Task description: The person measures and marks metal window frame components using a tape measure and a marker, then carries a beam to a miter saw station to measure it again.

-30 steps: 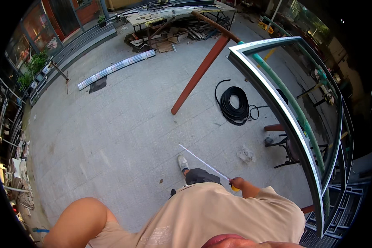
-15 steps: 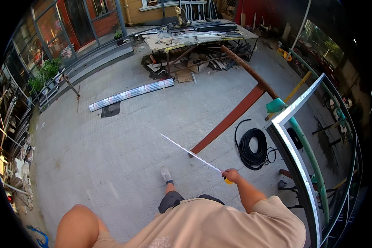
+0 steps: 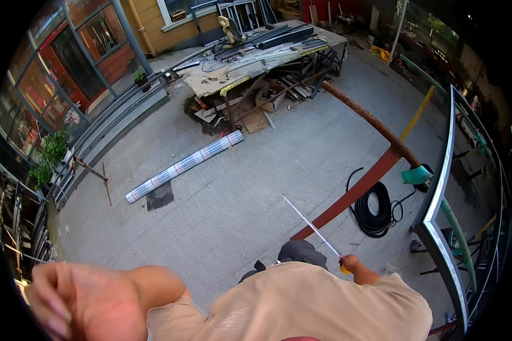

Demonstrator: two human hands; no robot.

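Observation:
My right hand [image 3: 351, 262] is closed around a tape measure [image 3: 345, 270], whose yellow case shows at the fingers. Its white blade [image 3: 312, 225] sticks out toward the far left above the paving and crosses in front of a rust-red metal leg [image 3: 352, 193]. Raised close at the lower left, my left hand [image 3: 94, 295] shows its palm, with loosely bent fingers and nothing visible in them. To the right of my right hand stands a silver metal frame [image 3: 435, 233].
Beyond the coiled black hose [image 3: 374, 210] a rusty bar [image 3: 370, 116] joins the red leg. A wrapped bundle of long profiles [image 3: 185, 166] lies on the paving. Farther back stands a cluttered worktable [image 3: 210, 85], with scraps underneath. Steps [image 3: 119, 122] and potted plants [image 3: 52, 149] line the left.
My left hand has come up into view at the lower left, where just a bent arm showed before. The view has turned, and my right hand with the tape measure appears farther right and lower.

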